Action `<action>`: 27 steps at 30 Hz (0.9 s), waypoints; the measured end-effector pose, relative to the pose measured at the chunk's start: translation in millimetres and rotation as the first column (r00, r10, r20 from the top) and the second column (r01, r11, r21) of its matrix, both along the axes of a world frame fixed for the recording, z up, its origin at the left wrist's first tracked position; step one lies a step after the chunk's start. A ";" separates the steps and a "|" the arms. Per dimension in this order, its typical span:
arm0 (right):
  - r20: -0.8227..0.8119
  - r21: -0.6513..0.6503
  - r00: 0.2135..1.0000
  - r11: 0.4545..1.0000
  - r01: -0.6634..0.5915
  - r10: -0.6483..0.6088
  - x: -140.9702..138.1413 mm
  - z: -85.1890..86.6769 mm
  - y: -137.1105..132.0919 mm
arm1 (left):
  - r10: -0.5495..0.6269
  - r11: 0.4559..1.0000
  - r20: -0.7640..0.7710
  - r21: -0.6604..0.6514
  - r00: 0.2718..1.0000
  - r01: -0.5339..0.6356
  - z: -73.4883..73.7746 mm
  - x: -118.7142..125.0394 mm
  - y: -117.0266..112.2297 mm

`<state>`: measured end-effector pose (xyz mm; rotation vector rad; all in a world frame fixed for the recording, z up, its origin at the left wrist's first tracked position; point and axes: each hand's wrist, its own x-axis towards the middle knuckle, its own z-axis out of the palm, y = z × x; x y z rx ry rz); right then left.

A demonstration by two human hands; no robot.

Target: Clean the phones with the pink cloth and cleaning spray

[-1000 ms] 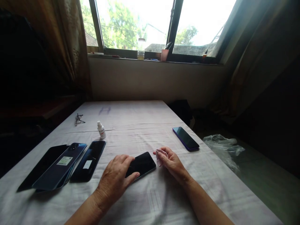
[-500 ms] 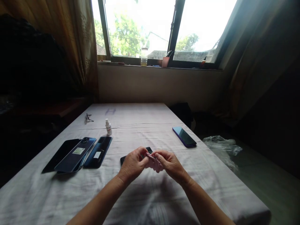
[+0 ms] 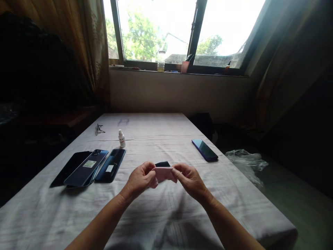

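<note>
A small pink cloth [image 3: 164, 173] is stretched between my two hands above the sheeted surface. My left hand [image 3: 140, 178] pinches its left end between thumb and fingers, and a loose corner droops below. At the opposite end my right hand [image 3: 191, 178] pinches the cloth in the same way. Behind the cloth lies a dark phone [image 3: 162, 164], mostly hidden by the cloth and my hands.
To the left lie several phones and dark panels, among them a blue phone with a label [image 3: 111, 166]. A small white bottle [image 3: 121, 139] stands behind them, near eyeglasses [image 3: 99, 129]. Another phone [image 3: 205, 150] rests by the right edge; a clear plastic bag [image 3: 246, 163] is beyond it.
My hands have moved apart, my left one shifting leftward. The pink cloth, bunched before, is now pulled out into a straight band between them.
</note>
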<state>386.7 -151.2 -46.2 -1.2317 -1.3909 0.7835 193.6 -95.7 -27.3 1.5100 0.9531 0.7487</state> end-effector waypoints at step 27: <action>-0.024 0.124 0.967 0.959 0.255 -0.254 14.0 -29.8 -4.0 | -0.002 0.924 -0.248 0.371 0.969 0.096 -16.6 0.3 -3.8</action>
